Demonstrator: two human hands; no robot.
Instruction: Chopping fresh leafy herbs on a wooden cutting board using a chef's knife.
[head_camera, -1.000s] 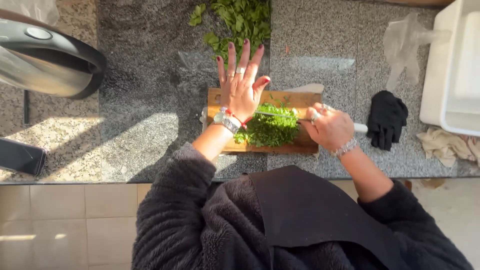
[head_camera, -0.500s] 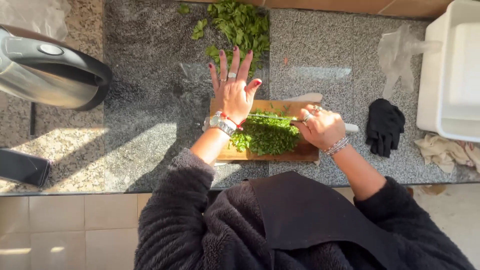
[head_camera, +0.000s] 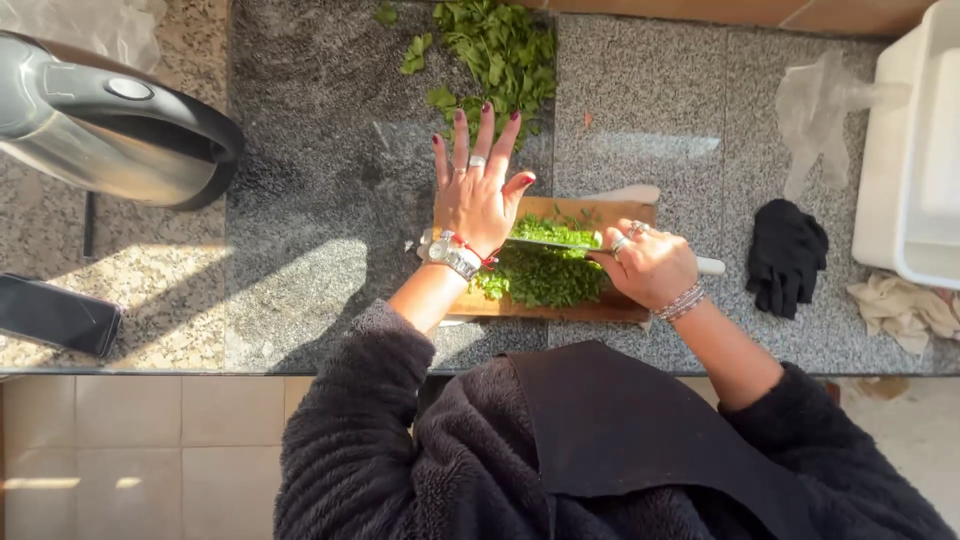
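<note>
Centrally, my right hand (head_camera: 650, 265) closes its grip on the knife (head_camera: 560, 245) over chopped herbs (head_camera: 540, 275) on the cutting board (head_camera: 600, 212) (mid-frame); my left hand (head_camera: 478, 195) presses flat, fingers spread, on the blade's tip.

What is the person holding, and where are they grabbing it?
The right hand holds a knife by its white handle. The left hand lies flat with fingers spread over the blade's far end, gripping nothing.

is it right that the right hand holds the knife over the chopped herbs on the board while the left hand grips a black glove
Not quite. The head view shows the left hand open, fingers spread, pressing on the knife. The black glove lies untouched on the counter. The right hand does hold the knife over the chopped herbs on the board.
</note>
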